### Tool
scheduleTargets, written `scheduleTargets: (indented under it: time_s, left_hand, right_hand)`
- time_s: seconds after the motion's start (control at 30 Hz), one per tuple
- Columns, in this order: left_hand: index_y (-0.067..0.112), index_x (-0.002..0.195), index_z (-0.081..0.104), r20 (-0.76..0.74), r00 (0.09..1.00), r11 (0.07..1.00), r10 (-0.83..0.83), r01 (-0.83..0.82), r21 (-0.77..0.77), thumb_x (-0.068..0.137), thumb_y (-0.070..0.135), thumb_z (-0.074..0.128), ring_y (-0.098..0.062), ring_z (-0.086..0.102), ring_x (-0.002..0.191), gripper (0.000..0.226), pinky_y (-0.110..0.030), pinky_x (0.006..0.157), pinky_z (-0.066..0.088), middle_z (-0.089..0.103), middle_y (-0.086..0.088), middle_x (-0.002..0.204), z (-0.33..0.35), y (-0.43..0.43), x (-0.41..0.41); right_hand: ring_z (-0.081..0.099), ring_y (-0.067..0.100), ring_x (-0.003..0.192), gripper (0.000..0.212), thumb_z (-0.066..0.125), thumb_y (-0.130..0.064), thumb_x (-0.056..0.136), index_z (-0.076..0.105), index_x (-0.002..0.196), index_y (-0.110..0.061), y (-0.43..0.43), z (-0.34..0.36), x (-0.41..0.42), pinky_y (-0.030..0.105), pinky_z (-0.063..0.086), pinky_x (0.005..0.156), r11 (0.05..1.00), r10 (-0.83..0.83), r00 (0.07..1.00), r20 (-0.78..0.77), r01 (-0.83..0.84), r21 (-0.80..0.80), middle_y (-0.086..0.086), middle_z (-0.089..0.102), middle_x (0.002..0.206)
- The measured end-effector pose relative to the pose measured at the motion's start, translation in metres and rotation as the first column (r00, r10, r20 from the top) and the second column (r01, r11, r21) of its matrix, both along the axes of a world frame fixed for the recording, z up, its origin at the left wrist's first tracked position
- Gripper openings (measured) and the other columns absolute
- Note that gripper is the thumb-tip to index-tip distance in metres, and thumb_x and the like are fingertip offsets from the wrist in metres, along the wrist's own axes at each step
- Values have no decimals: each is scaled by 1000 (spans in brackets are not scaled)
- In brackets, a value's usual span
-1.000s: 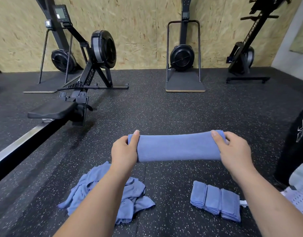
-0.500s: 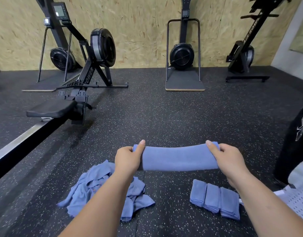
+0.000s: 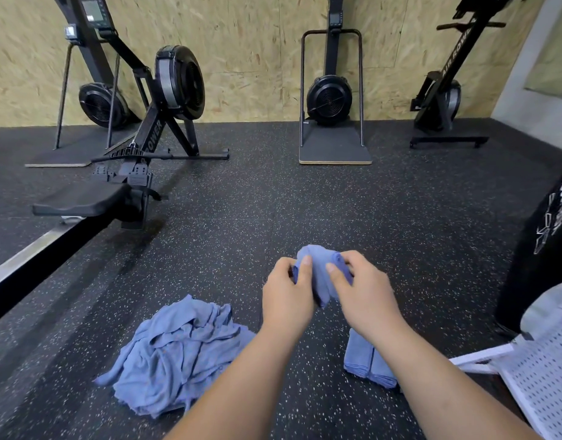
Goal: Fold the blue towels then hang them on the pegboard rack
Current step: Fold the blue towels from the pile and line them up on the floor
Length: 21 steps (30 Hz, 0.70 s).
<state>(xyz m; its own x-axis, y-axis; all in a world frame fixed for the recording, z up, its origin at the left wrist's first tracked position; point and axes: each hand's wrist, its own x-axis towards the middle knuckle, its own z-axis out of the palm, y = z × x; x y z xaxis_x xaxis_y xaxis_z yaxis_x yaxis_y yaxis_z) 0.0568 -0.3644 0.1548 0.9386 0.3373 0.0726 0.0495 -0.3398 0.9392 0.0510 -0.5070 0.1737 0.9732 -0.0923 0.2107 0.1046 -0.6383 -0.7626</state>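
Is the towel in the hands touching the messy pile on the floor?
Apart. The head view shows the left hand and right hand gripping the held towel, with floor between it and the crumpled pile.

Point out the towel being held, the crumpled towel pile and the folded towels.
held towel (image 3: 319,258), head view, top of the fold between the thumbs
towel pile (image 3: 178,354), head view, middle of the heap
folded towels (image 3: 360,357), head view, left towel's upper face

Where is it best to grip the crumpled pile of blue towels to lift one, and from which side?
Probably a raised ridge on top of the crumpled pile, pinched from above: its folds stand up, while its edges lie flat on the floor.
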Motion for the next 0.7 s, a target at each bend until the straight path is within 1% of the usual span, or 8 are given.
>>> scheduleTargets:
  time_s: [0.03,0.13,0.23,0.3,0.37,0.47,0.57,0.7]
  left_hand:
    - [19,87,61,-7,1000,998,-17,17,-56,105,47,56,-21,61,74,35,-35,72,48,68,4,77,-3,-5,0]
    - [20,85,62,-55,998,989,-38,30,-143,107,52,47,-21,63,76,42,-41,81,53,71,4,78,-9,-17,-1]
    - [21,88,64,-95,993,964,-62,35,-263,97,72,52,-15,65,74,53,-39,80,54,73,6,78,-13,-26,-4]
    - [18,96,65,-114,991,947,-67,27,-321,87,70,70,-11,68,73,53,-36,78,56,75,4,84,-14,-29,-5]
    - [16,98,67,-141,987,932,-71,15,-363,83,55,82,-11,64,69,44,-32,72,54,73,3,85,-17,-31,-5]
    - [11,93,67,-160,979,887,-127,40,-460,84,40,82,-16,56,68,34,-35,69,50,64,-3,82,-20,-36,-6]
    - [13,91,66,-168,963,783,-213,65,-619,84,40,80,-19,55,75,32,-39,73,50,60,-8,82,-21,-42,-7]
    - [16,94,71,-167,935,699,-313,108,-707,95,37,77,-21,56,80,22,-37,76,45,69,-7,87,-23,-53,-9]
  right_hand:
    - [62,17,81,9,60,-38,104,62,108,-31,1,-2,-2,31,38,65,999,27,1000,-15,-27,-17,-11,69,86]
    - [63,21,104,25,56,-27,106,63,130,-28,-1,-10,-9,30,36,77,995,72,996,-43,-75,-59,-8,72,116]
    - [60,11,121,36,51,-17,105,64,138,-26,-7,-17,-12,28,44,95,983,168,985,-33,-170,-65,-12,65,136]
    - [58,-2,121,43,48,-8,104,67,136,-29,-14,-21,-16,17,44,100,976,220,976,-9,-220,12,-20,64,134]
    - [58,-9,118,45,47,-3,104,71,133,-28,-24,-23,-17,11,42,101,979,179,984,-6,-177,102,-25,65,130]
    - [61,-4,118,36,56,-13,107,70,135,-30,-44,-25,-17,21,45,107,981,60,996,-59,-48,187,-20,67,131]
    - [63,-3,114,26,63,-29,105,72,127,-41,-67,-26,-20,27,48,104,966,-44,994,-95,67,250,-17,69,126]
    - [69,9,117,28,65,-39,104,67,132,-46,-87,-24,-29,41,57,104,834,-41,975,-220,154,529,-12,71,127]
